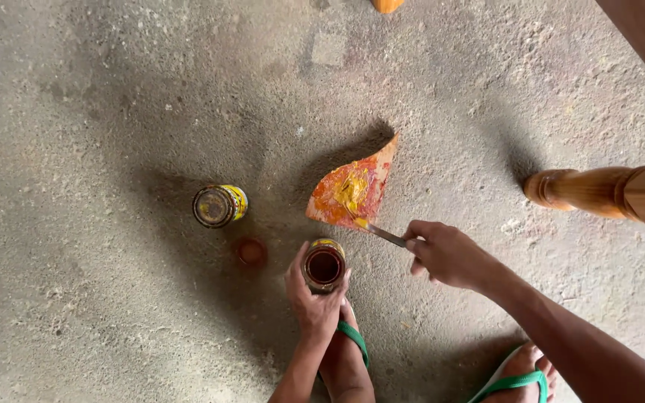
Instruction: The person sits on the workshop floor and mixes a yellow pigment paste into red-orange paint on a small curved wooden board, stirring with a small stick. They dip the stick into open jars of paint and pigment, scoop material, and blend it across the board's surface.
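Note:
My left hand (311, 298) grips a small open tin (325, 266) with dark reddish-brown liquid inside, standing on the floor. My right hand (446, 254) holds a thin metal blade (387, 236) whose tip touches the lower edge of a triangular board piece (352, 192). That board is smeared with orange, red and yellow paste. A second tin (219, 205) with a yellow label stands to the left, apart from both hands. Between the two tins lies a small round brown lid (251, 252).
The concrete floor (113, 112) is rough and dusty. A turned wooden furniture leg (587, 190) stands at the right, with more wood at the top right corner. My feet in green-strapped sandals (354, 339) sit at the bottom edge. An orange object (387, 5) peeks in at top.

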